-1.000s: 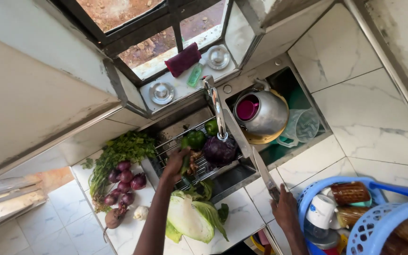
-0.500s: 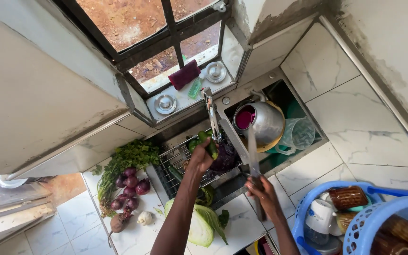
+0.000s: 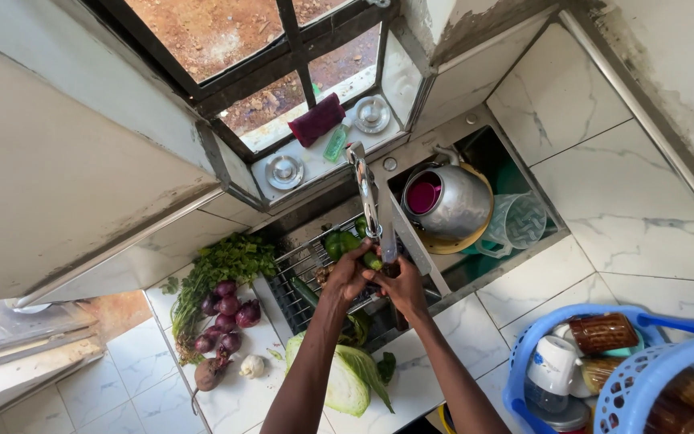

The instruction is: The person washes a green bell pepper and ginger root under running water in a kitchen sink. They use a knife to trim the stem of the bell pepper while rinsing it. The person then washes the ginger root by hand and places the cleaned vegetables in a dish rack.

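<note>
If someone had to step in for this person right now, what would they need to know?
Left hand and right hand are together under the tap, both holding a small green vegetable above the wire basket in the sink.
In the basket: green peppers and what looks like a cucumber.
On the counter: cabbage, red onions, leafy herbs, garlic.
The other basin holds a metal kettle.
Done: one vegetable is at the tap.
Left: the counter vegetables lie apart from the sink; whether they are washed cannot be told.
</note>
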